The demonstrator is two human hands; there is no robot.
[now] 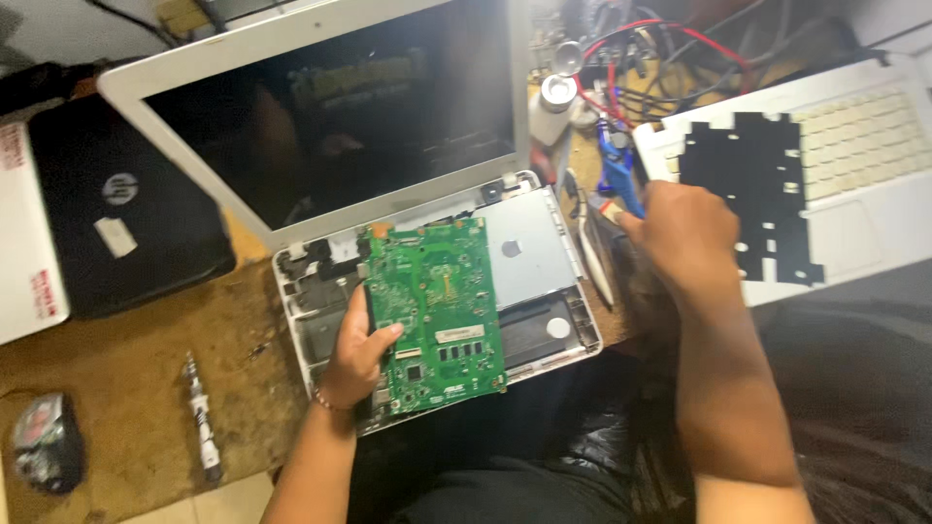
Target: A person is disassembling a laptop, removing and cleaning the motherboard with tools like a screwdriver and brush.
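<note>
A green circuit board (439,309) lies on top of an opened white laptop (320,126) on a brown work table (126,388). The board is flat and long, a bit tilted, with many tiny parts on it. It has small black chips, a row of little black squares near the bottom, and a gold patch in the middle. One white sticker sits low on it.

The left hand (357,351) holds the board by its left edge. The thumb lies on top of the green face and the fingers curl under the side, so the hand is pinched shut on the board.

The right hand (684,236) is off to the right, just past the laptop's edge. It is closed around a blue tool (617,175), and the tool's tip points up and away.

Under the board you can see the laptop's inside, with a grey metal plate (529,247) and a dark slot. The screen is dark and stands open behind it.

A white keyboard part (854,165) with a black sheet on it lies to the right. A black laptop (116,213) lies shut on the left. A small screwdriver (202,422) rests on the table near the front
</note>
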